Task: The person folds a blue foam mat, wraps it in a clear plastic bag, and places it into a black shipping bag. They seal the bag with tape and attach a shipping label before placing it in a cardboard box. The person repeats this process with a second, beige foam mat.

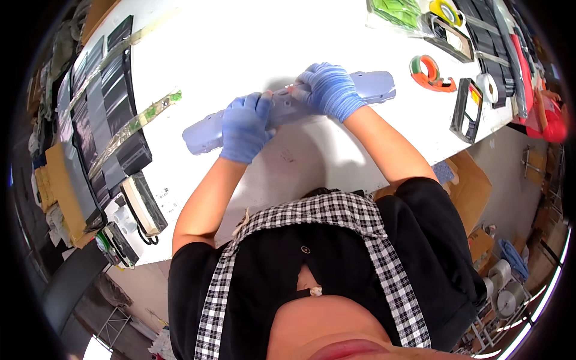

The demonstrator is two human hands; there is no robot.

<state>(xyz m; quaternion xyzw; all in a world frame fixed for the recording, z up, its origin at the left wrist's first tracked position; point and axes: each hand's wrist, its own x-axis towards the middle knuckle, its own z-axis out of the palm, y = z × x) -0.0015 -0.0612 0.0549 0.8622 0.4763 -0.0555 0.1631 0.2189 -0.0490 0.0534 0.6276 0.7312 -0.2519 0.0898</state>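
Note:
A long grey-blue moulded plastic part (204, 135) with small holes lies slanted across the white table, its right end farther from me. My left hand (245, 127), in a blue knitted glove, is closed round it left of its middle. My right hand (333, 90), gloved the same way, wraps over it right of the middle. Both ends of the part stick out past my hands. Its underside and parts of my fingers are hidden.
Dark panels (117, 90) bound with clear tape lie at the left. A long black-and-white box (144, 204) sits near the left front edge. At the right are an orange tape dispenser (433, 83), a black-framed box (467, 110), a yellow tape roll (446, 12) and green packets (397, 12).

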